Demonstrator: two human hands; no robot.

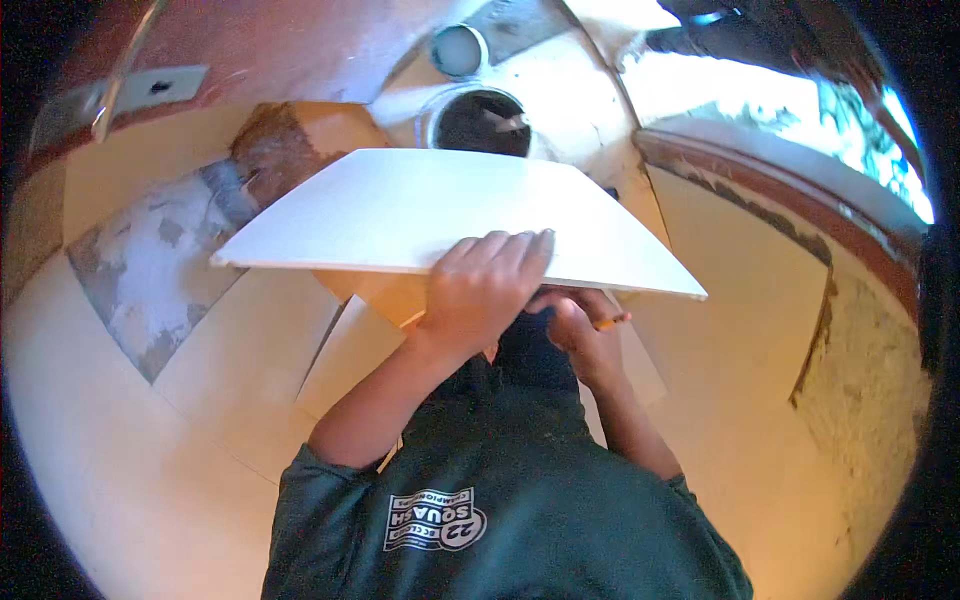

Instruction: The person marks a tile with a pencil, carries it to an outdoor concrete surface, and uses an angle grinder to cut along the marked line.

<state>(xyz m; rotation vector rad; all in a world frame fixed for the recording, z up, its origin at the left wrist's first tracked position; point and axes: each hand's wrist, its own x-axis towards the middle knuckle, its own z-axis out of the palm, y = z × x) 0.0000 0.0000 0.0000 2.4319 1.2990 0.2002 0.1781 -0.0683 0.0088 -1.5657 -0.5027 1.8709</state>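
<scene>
A large white tile (450, 205) is held up in front of my body, its near edge toward me. My left hand (485, 285) grips the middle of that edge, fingers lying over the top face. My right hand (585, 335) is just below the same edge, to the right of my left hand. A thin orange stick that looks like a pencil (612, 321) pokes out of my closed right hand. The tile's underside and some right-hand fingers are hidden.
Beyond the tile stand an open bucket (432, 125) with dark contents and a smaller white tub (482, 45). Pale tiles (220, 340) cover the floor around me. A bare, rough patch (150, 270) lies at left. A reddish-brown sill (780, 165) runs along the right.
</scene>
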